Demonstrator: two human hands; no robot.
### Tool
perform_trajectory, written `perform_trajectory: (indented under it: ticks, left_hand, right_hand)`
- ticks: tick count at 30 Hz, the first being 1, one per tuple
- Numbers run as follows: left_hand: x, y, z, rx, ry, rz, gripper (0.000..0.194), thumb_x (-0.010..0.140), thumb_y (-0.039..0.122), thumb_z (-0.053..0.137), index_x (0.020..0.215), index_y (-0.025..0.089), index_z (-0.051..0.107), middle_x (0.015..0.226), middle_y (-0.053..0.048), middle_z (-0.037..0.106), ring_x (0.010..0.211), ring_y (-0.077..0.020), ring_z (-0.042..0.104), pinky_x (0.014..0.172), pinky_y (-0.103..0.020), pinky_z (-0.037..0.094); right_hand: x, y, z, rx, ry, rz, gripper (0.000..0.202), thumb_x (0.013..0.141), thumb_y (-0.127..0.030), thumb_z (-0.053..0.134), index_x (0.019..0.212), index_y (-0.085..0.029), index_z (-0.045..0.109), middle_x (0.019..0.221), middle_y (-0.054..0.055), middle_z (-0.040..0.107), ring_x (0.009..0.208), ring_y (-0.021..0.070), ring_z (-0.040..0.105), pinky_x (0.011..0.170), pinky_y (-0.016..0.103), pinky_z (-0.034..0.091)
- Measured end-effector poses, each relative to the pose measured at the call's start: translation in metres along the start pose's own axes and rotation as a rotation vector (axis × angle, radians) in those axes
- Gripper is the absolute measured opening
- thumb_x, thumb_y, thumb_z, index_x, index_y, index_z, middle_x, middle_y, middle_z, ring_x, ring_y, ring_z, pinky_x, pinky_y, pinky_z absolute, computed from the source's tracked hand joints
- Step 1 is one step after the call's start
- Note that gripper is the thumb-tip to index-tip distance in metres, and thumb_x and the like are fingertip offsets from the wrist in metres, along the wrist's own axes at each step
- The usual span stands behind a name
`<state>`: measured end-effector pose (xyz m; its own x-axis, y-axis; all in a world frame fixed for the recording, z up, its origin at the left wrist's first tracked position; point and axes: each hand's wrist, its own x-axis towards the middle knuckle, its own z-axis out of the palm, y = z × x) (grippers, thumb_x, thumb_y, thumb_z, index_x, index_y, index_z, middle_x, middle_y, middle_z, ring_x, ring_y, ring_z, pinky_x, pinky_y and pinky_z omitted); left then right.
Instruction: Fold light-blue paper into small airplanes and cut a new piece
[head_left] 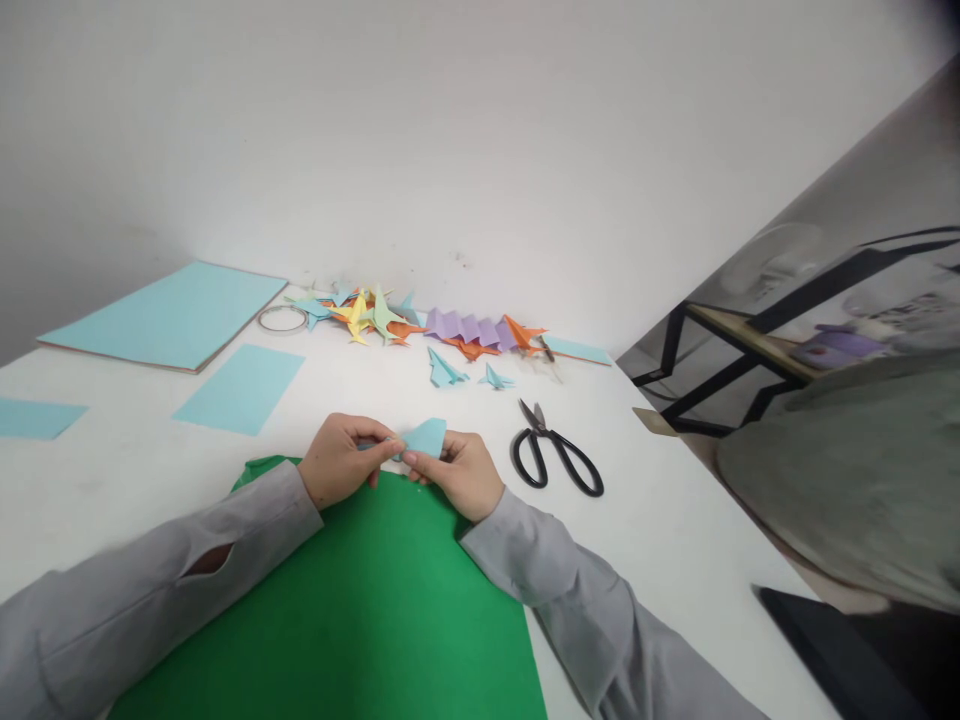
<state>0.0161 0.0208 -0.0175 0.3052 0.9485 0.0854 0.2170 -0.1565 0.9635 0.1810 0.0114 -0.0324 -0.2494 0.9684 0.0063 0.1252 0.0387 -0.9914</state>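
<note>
Between my two hands is a small folded piece of light blue paper (426, 438), held just above the far edge of a green sheet (352, 600). My left hand (346, 458) pinches its left end between thumb and fingers. On the other side, my right hand (461, 470) grips the right part, thumb in front and fingers behind. Part of the paper is hidden by the fingers. To the right of my right hand lie black-handled scissors (556, 446), blades pointing away from me. Beyond my hands sit two small folded blue paper shapes (446, 368).
Colourful folded paper figures (367, 315) and a purple pleated strip (469, 328) lie along the wall. On the left are a large blue sheet stack (165, 315), cut blue pieces (241, 388) and a wire ring (283, 318). A dark-framed rack (675, 345) stands beyond the table's right edge.
</note>
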Motion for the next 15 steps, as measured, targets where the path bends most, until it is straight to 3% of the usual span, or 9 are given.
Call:
perform_trajectory:
  ticks: [9, 15]
  left_hand:
    - [0.0011, -0.0007, 0.0000, -0.055, 0.037, -0.035, 0.014, 0.065, 0.025, 0.065, 0.063, 0.011, 0.066, 0.034, 0.005, 0.049, 0.030, -0.0064, 0.043, 0.035, -0.018, 0.034]
    - [0.0024, -0.0014, -0.0003, -0.124, 0.074, -0.067, 0.019, 0.062, 0.030, 0.068, 0.062, 0.011, 0.066, 0.032, 0.005, 0.048, 0.029, -0.0062, 0.041, 0.034, -0.018, 0.031]
  right_hand:
    - [0.0006, 0.0032, 0.0012, -0.038, 0.140, -0.037, 0.035, 0.058, -0.040, 0.071, 0.049, -0.016, 0.047, 0.042, -0.006, 0.044, 0.039, 0.0055, 0.033, 0.040, 0.020, 0.024]
    - [0.0014, 0.0052, -0.0006, 0.062, 0.124, 0.010, 0.036, 0.060, -0.044, 0.069, 0.051, -0.017, 0.046, 0.044, -0.002, 0.055, 0.037, 0.0069, 0.038, 0.040, 0.021, 0.027]
